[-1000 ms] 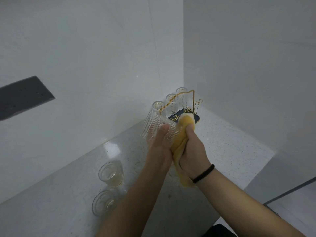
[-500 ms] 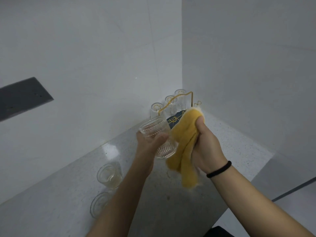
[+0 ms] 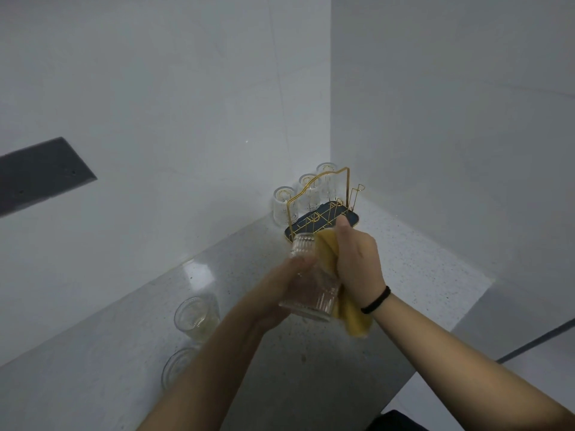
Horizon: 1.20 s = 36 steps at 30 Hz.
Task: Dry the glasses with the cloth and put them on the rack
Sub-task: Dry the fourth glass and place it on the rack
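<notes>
countertop (image 3: 413, 269): pale grey, speckled, glossy, with a bright patch of reflected light near the left wall; its right-hand edge is straight
left wall (image 3: 155, 104): plain white, meets the counter along a diagonal line
right wall (image 3: 451, 104): plain white, joins the left wall in a vertical corner seam
dark panel (image 3: 37, 172): charcoal-grey slanted rectangle set in the left wall, cut off by the picture's left edge
floor (image 3: 529, 365): pale, crossed by a thin dark line at lower right
</notes>
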Tool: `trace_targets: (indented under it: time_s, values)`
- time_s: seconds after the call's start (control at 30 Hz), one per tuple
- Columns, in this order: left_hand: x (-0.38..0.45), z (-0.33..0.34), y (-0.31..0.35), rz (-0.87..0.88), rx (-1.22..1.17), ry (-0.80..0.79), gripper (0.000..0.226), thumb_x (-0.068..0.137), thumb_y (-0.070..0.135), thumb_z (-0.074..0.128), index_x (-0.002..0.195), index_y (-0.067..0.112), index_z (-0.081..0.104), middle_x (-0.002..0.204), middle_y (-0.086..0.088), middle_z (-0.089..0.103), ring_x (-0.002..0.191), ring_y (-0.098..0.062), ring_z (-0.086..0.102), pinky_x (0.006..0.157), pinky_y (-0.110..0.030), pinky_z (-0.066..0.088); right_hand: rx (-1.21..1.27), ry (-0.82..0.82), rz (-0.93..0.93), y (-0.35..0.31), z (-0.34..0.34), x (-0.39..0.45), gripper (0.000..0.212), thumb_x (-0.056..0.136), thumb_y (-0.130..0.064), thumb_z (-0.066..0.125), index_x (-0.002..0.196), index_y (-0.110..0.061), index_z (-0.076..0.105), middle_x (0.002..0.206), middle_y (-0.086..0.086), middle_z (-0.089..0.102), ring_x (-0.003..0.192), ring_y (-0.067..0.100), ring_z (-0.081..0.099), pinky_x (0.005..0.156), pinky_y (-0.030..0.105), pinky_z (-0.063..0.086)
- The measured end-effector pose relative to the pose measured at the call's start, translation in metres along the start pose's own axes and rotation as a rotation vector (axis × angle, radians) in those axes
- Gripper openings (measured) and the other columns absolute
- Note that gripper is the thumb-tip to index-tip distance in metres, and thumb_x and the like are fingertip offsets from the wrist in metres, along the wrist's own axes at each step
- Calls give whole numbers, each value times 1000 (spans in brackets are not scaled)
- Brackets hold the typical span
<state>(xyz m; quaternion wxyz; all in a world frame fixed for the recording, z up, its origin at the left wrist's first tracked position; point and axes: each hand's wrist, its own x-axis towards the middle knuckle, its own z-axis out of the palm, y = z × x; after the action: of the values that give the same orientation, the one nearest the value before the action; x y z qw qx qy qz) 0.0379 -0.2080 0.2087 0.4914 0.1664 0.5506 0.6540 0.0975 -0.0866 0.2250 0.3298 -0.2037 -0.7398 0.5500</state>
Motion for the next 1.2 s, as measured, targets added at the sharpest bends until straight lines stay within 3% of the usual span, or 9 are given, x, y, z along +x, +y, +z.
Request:
trace_targets:
  time_s: [0.13, 0.4, 0.5, 0.57, 0.67, 0.83, 1.03, 1.1, 1.2]
  values:
    - [-4, 3, -5, -99, -301, -176, 75, 71, 60, 71, 122, 6, 59, 103, -18, 70, 85, -30, 70, 73, -42, 59, 84, 7, 0, 8, -2, 4, 50, 90, -37, 31, 46, -13, 33, 37, -10, 26, 36, 6, 25, 42, 24, 23]
    - [9, 23, -26, 347, 165, 424, 76, 57, 47, 77, 119, 16, 48, 110, -6, 63, 86, -16, 71, 67, -30, 60, -250, 218, -49, 7, 1, 23, 58, 100, -22, 29, 42, -19, 26, 39, -5, 25, 38, 10, 27, 44, 27, 21]
    - [6, 20, -9, 104, -431, 162, 41, 77, 38, 69, 107, 10, 65, 102, -15, 65, 76, -26, 66, 54, -27, 58, -116, 214, -116, 11, 1, 19, 55, 98, -26, 31, 44, -22, 26, 40, -9, 23, 36, 9, 30, 41, 20, 18]
    - [1, 17, -9, -60, -652, -21, 54, 82, 47, 55, 115, 3, 59, 97, -18, 65, 68, -23, 66, 53, -24, 57, -43, 213, -162, 13, -2, 19, 50, 95, -32, 29, 46, -22, 28, 41, -9, 23, 36, 8, 30, 40, 20, 18]
    - [5, 21, -15, -32, -422, 18, 64, 83, 60, 49, 120, 8, 54, 96, -15, 66, 71, -22, 68, 54, -27, 57, -108, 244, -147, 17, -2, 26, 51, 95, -32, 29, 45, -20, 28, 40, -7, 22, 36, 10, 26, 40, 21, 16]
    - [15, 22, -31, 388, 287, 401, 73, 71, 49, 71, 126, 24, 31, 113, -2, 58, 84, -17, 69, 62, -25, 56, -255, 236, -26, 14, 0, 33, 57, 100, -26, 30, 44, -17, 26, 41, -3, 23, 39, 13, 22, 44, 28, 17]
    - [6, 23, -14, -80, -639, 34, 61, 81, 51, 53, 122, 5, 54, 93, -17, 65, 58, -18, 64, 44, -20, 52, -109, 241, -130, 21, -5, 26, 50, 95, -33, 29, 46, -21, 27, 42, -5, 23, 38, 9, 24, 43, 29, 19]
    - [7, 22, -14, -101, -573, -20, 69, 80, 60, 49, 122, 5, 53, 91, -16, 66, 60, -17, 66, 45, -20, 53, -111, 254, -149, 22, -6, 27, 50, 94, -33, 29, 46, -21, 28, 42, -5, 22, 38, 10, 26, 42, 26, 18]
    - [13, 24, -20, 170, -83, 203, 85, 68, 69, 66, 129, 15, 40, 118, -12, 61, 87, -22, 71, 59, -28, 58, -176, 267, -82, 18, -7, 33, 54, 98, -29, 29, 45, -18, 28, 41, -4, 22, 38, 9, 21, 43, 27, 17]
